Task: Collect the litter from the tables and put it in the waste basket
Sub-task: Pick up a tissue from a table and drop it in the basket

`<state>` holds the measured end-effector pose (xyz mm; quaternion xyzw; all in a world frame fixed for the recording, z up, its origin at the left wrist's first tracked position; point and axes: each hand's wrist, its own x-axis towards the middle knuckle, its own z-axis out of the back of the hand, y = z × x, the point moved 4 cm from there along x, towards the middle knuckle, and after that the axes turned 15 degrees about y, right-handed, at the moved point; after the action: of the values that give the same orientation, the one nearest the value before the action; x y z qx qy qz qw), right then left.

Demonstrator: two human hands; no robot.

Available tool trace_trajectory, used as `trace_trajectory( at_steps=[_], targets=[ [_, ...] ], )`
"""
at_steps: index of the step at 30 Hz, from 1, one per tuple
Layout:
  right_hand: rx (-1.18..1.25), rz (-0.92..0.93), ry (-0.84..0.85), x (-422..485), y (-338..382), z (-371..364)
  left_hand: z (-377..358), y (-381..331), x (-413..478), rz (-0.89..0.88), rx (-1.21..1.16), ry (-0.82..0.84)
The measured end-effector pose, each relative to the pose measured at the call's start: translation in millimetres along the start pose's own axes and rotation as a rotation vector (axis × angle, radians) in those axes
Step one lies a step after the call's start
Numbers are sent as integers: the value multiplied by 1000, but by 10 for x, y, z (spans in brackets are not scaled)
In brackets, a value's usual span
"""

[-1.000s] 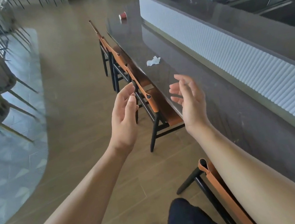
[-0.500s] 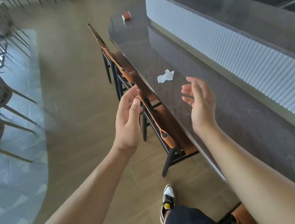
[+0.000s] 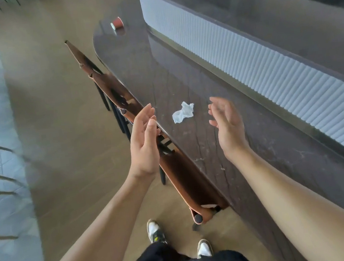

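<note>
- Tissue [image 3: 183, 112], white and crumpled, lies on the dark counter [image 3: 180, 64] near its floor-side edge, between the two hands and just past their fingertips.
- Left hand [image 3: 145, 142]: raised over the counter's edge at 9 o'clock of the tissue, palm turned inward, fingers straight and together, holding nothing.
- Right hand [image 3: 228, 127]: raised above the counter at 3 o'clock of the tissue, palm facing the left hand, fingers loosely bent, holding nothing. Neither hand touches the tissue.
- Red cup [image 3: 116, 23] appears to lie on its side at the counter's far rounded end, toward 11 o'clock of the tissue and well apart from it.
- Brown chairs [image 3: 183, 176] with black legs stand in a row, tucked against the counter's 9 o'clock edge.
- White ribbed panel [image 3: 266, 60] rises along the counter's 3 o'clock side.
- Two shoes [image 3: 155, 232] stand on the wooden floor [image 3: 68, 121] at 6 o'clock.
</note>
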<state>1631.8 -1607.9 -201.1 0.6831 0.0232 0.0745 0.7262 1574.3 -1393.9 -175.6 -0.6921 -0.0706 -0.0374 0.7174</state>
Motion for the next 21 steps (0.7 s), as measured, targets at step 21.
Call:
trace_trajectory(
  at_steps=[21],
  targets=[
    [-499, -518, -23, 2522, -1985, -804, 361, 1791, 2729, 283, -27, 460]
  ],
)
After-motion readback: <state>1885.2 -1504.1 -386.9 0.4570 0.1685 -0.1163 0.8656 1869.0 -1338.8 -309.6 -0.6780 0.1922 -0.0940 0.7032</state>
